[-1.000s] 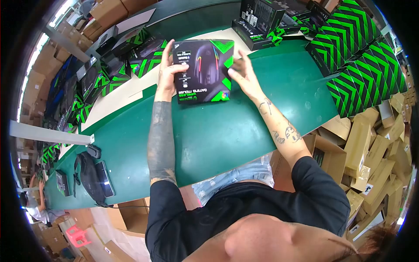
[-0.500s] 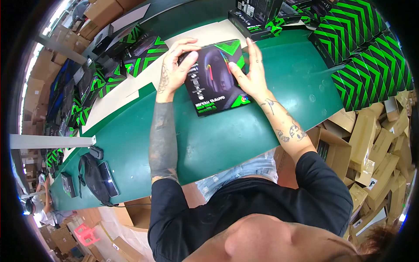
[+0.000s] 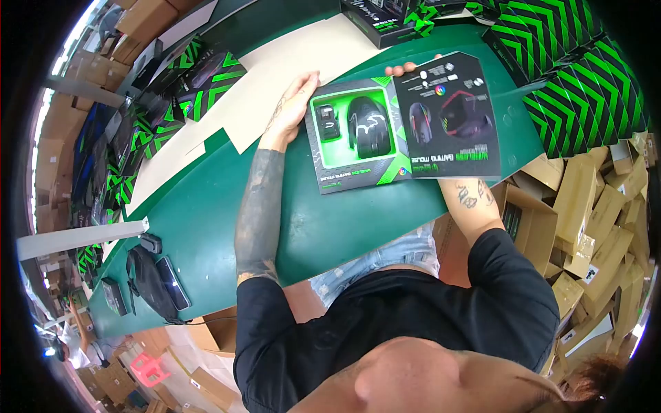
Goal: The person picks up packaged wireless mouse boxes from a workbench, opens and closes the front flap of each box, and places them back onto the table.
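A gaming mouse box [image 3: 351, 180] is held over the green table, its printed front flap [image 3: 451, 148] swung out to the right. Through a green-edged window in the box a black mouse [image 3: 370, 127] shows, beside a smaller dark item [image 3: 327, 122]. My left hand [image 3: 295, 107] grips the left side of the box, fingers along its upper left edge. Behind the flap, my right hand [image 3: 401, 69] is mostly hidden; only some fingertips appear at the top, near the fold, holding the flap.
Stacked green-and-black boxes [image 3: 585, 103] stand at the right end of the green table [image 3: 206, 241]. More product boxes [image 3: 213, 82] line the far left. A black pouch [image 3: 146, 286] and a phone [image 3: 172, 282] lie at lower left. Brown cartons [image 3: 585, 241] are piled on the right.
The front flap has been opened to the right, exposing the window and the mouse. My right hand has gone from the box front to behind the flap; my left hand has shifted slightly lower and right.
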{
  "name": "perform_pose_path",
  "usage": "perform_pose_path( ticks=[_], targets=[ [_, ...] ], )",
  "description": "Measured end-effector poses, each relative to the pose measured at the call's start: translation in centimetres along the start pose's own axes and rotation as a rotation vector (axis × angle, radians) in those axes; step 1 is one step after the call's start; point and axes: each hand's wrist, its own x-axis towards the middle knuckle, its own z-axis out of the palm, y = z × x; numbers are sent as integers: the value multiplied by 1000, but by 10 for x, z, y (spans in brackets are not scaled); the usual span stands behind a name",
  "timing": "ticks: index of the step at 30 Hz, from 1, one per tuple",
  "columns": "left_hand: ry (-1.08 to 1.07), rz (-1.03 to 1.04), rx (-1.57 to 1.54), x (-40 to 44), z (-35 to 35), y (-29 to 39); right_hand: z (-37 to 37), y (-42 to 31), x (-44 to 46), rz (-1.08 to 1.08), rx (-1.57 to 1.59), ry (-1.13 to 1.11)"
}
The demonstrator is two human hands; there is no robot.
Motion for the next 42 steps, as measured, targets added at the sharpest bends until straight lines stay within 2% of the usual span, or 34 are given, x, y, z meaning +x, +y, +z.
perform_pose_path(
  ticks=[2, 3, 6, 10, 13, 15, 16, 21, 22, 23, 24, 26, 27, 29, 30, 33, 34, 35, 38, 39, 40, 42],
  targets=[
    [-21, -187, -85, 2, -2, -8, 7, -4, -8, 119, 123, 76],
    [-21, -185, -111, 4, -4, -12, 11, -5, -14, 103, 124, 80],
    [-38, -159, -146, 3, -5, -12, -3, -6, -11, 235, 119, 51],
    [-95, -49, -269, 0, -12, -23, -3, -4, -4, 193, 82, -75],
    [-237, 25, -454, -4, -19, -29, 8, 0, -3, -19, -105, -282],
    [-412, 96, -555, -9, -22, -23, 39, -8, -10, 16, -448, -218],
    [-374, 50, -506, -10, -24, -22, 54, -12, -14, 41, -616, -193],
    [-444, 63, -468, -10, -29, -25, 62, -13, -13, 104, -778, -121],
    [-478, 87, -461, -8, -27, -27, 68, -15, -18, 94, -708, -86],
    [-514, 111, -457, -6, -25, -28, 53, -18, -10, 100, -483, -190],
    [-416, 35, -459, -7, -24, -30, 37, -21, -3, 130, -256, -290],
    [-212, -116, -462, -12, -20, -35, -4, -11, -3, 145, -192, -132],
    [-178, -157, -457, -11, -13, -29, -24, -6, -4, 148, -159, -53],
    [-93, -152, -404, -6, -1, -27, -25, 5, -5, 195, -30, 117],
    [-82, -148, -369, -7, 2, -24, -31, 6, -6, 224, -100, 148],
    [-118, -211, -403, -3, -5, -35, -12, 1, 5, 440, -15, 121],
    [-118, -174, -405, -2, -3, -35, -5, 13, 13, 327, -826, 90],
    [-112, -133, -407, -1, -2, -34, -9, 25, 10, 175, -1230, -62],
    [-230, -163, -603, 3, -15, -38, -15, 32, 9, 158, -1314, -140],
    [-263, -204, -644, 3, -16, -37, -16, 31, 6, 169, -1223, -108],
    [-124, -211, -519, -2, -9, -32, -15, 29, 4, 176, -1220, -89],
    [-106, -207, -377, -2, -5, -14, -17, 25, 6, 200, -1163, -13]
  ],
)
